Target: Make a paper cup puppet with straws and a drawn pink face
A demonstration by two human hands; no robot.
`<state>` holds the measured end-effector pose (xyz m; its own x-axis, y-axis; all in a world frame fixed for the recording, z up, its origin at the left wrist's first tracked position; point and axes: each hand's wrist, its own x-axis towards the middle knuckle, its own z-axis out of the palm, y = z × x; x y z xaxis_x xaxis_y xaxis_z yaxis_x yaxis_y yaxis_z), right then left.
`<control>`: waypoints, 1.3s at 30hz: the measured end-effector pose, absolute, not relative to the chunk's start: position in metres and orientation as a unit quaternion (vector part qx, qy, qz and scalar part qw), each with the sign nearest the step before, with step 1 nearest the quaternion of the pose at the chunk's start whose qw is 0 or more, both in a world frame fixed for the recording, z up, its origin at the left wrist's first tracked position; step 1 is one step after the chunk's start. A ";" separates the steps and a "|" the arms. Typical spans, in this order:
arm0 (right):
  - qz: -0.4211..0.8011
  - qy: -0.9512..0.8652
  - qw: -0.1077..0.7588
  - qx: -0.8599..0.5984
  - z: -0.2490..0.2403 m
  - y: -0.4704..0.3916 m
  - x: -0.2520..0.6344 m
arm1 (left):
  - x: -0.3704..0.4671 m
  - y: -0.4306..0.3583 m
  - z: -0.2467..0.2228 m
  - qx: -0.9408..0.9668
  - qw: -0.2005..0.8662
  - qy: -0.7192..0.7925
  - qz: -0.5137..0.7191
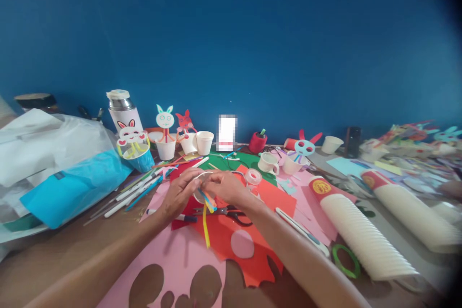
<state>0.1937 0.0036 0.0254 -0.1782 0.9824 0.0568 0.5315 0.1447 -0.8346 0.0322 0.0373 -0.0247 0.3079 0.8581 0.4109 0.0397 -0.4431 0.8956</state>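
Observation:
Near the middle of the table, my left hand [180, 192] is closed around the left side of a white paper cup [198, 196], which is tipped so that its mouth partly faces me. My right hand [225, 186] has its fingers bent at the cup's rim, pinched near blue, orange and yellow strips [206, 228] that hang out of the cup. What exactly the right fingertips grip is hidden. Just below the hands lie black-handled scissors [236, 214] and a dark-capped marker [186, 218] on red and pink paper.
Rabbit-faced cups [166, 147] stand along the back by a blue wall. At the right lie a stack of paper cups [364, 236], green tape [345, 261] and a cutter [302, 231]. Markers [132, 190] and a plastic bag [72, 154] are at the left.

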 end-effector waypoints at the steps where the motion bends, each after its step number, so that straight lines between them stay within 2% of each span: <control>1: 0.349 -0.683 0.334 -0.548 0.024 0.003 0.192 | 0.032 0.037 -0.024 0.689 0.419 0.323 0.496; 9: 0.272 -0.662 0.413 -0.563 0.019 -0.003 0.183 | 0.032 0.034 -0.018 0.665 0.407 0.343 0.525; 20: 0.269 -0.665 0.353 -0.601 0.032 -0.005 0.191 | 0.039 0.026 -0.015 0.686 0.380 0.345 0.516; 39: 0.242 -0.695 0.328 -0.593 0.039 -0.008 0.193 | 0.040 0.022 -0.019 0.711 0.373 0.331 0.496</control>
<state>0.1931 -0.0077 0.0385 -0.0820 0.9822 0.1688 0.6653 0.1800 -0.7246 0.0403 0.0223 -0.0189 0.2895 0.8404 0.4582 0.1020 -0.5031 0.8582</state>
